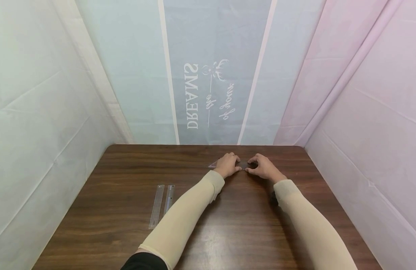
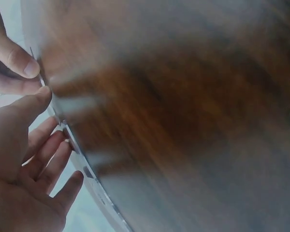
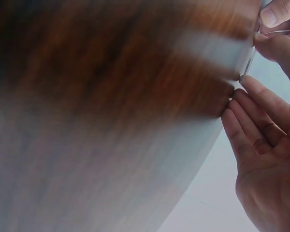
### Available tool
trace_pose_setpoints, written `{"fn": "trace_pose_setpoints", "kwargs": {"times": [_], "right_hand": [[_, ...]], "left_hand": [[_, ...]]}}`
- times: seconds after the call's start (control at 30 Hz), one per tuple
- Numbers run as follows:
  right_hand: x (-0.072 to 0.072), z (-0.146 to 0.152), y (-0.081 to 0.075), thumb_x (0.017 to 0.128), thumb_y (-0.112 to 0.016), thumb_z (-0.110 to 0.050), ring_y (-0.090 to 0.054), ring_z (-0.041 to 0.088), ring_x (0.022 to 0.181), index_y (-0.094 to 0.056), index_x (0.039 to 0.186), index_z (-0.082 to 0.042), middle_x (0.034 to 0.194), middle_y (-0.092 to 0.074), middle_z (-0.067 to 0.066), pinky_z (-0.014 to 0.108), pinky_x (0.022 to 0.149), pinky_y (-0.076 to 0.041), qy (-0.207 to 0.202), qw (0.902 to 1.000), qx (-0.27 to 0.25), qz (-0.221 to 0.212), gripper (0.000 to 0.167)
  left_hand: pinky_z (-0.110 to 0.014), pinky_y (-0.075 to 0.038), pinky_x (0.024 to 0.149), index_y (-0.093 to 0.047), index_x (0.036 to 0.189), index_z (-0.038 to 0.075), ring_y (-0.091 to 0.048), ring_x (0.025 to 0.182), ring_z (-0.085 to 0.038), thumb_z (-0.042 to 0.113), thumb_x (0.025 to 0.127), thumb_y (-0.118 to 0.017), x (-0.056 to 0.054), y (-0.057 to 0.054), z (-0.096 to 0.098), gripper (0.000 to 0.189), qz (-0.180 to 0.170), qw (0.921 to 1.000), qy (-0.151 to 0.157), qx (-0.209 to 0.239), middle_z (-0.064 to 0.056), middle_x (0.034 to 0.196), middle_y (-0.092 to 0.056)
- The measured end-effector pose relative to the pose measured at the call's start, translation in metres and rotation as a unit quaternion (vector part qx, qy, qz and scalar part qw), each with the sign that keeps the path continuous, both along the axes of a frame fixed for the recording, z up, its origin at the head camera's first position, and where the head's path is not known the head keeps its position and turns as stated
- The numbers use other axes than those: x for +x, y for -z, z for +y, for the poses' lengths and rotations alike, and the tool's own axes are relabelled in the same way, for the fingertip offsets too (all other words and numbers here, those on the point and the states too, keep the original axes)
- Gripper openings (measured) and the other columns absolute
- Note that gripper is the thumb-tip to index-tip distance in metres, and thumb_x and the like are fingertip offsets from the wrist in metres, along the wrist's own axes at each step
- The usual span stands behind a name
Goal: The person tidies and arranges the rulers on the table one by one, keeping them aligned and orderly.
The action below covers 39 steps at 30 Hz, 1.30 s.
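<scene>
Near the table's far edge, both hands meet at a thin, clear plastic piece point(image 1: 243, 165) lying flat. My left hand point(image 1: 226, 165) holds its left side between thumb and fingers, the other fingers spread over the surface. From the right, my right hand point(image 1: 263, 168) pinches it with thumb and index finger. A pointed corner of a clear set square point(image 1: 213, 164) shows left of the left hand. The hand covers the middle, so I cannot tell whether corner and piece are one. In the left wrist view a clear edge point(image 2: 102, 195) runs beyond the fingertips.
Two clear rulers, a wider one point(image 1: 156, 206) and a narrower one point(image 1: 169, 198), lie side by side left of the left forearm. The brown wooden table point(image 1: 235, 232) ends at a printed curtain point(image 1: 211, 37). Pale fabric walls point(image 1: 373, 112) stand on both sides.
</scene>
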State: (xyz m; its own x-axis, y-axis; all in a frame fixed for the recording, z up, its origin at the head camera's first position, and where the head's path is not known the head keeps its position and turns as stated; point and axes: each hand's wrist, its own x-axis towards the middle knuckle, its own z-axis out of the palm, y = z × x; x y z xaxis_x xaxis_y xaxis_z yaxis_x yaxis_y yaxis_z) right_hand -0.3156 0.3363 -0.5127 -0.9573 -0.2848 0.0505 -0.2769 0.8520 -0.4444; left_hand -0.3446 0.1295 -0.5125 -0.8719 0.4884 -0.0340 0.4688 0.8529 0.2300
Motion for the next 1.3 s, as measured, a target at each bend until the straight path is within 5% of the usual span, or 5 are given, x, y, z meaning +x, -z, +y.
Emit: {"fn": "trace_pose_setpoints", "kwargs": {"times": [0.4, 0.67, 0.93, 1.3], "right_hand": [[0.005, -0.006, 0.001, 0.096, -0.083, -0.023, -0.067, 0.033, 0.106, -0.075, 0.122, 0.002, 0.119, -0.066, 0.018, 0.054, 0.094, -0.057, -0.008, 0.9997, -0.021, 0.006, 0.036], [0.007, -0.011, -0.006, 0.098, -0.081, -0.023, -0.068, 0.038, 0.118, -0.070, 0.130, 0.003, 0.128, -0.069, 0.021, 0.057, 0.100, -0.057, 0.003, 0.9988, -0.046, -0.017, 0.042], [0.011, -0.025, -0.014, 0.099, -0.079, -0.027, -0.068, 0.035, 0.113, -0.069, 0.130, 0.000, 0.122, -0.072, 0.017, 0.055, 0.096, -0.057, -0.012, 0.9988, -0.047, -0.011, 0.043], [0.024, -0.053, -0.021, 0.098, -0.083, -0.028, -0.067, 0.033, 0.114, -0.067, 0.134, -0.001, 0.125, -0.070, 0.015, 0.054, 0.098, -0.057, -0.043, 0.9973, -0.057, -0.017, 0.047]], "left_hand": [[-0.039, -0.050, 0.114, -0.069, 0.142, 0.020, -0.059, 0.135, -0.022, 0.045, 0.105, -0.070, 0.002, -0.005, -0.012, 0.044, 0.005, 0.9996, 0.026, 0.013, -0.001, 0.145, -0.064], [-0.036, -0.050, 0.110, -0.071, 0.139, 0.019, -0.062, 0.127, -0.021, 0.045, 0.104, -0.073, 0.003, -0.012, -0.023, 0.044, 0.038, 0.9982, 0.042, 0.022, 0.001, 0.133, -0.071], [-0.034, -0.055, 0.099, -0.075, 0.130, 0.016, -0.066, 0.115, -0.020, 0.043, 0.100, -0.078, 0.015, -0.026, -0.043, 0.041, 0.073, 0.9956, 0.040, 0.044, 0.002, 0.124, -0.075], [-0.034, -0.056, 0.097, -0.075, 0.130, 0.015, -0.066, 0.112, -0.020, 0.040, 0.101, -0.077, 0.034, -0.028, -0.074, 0.039, 0.079, 0.9948, 0.028, 0.058, 0.000, 0.123, -0.075]]}}
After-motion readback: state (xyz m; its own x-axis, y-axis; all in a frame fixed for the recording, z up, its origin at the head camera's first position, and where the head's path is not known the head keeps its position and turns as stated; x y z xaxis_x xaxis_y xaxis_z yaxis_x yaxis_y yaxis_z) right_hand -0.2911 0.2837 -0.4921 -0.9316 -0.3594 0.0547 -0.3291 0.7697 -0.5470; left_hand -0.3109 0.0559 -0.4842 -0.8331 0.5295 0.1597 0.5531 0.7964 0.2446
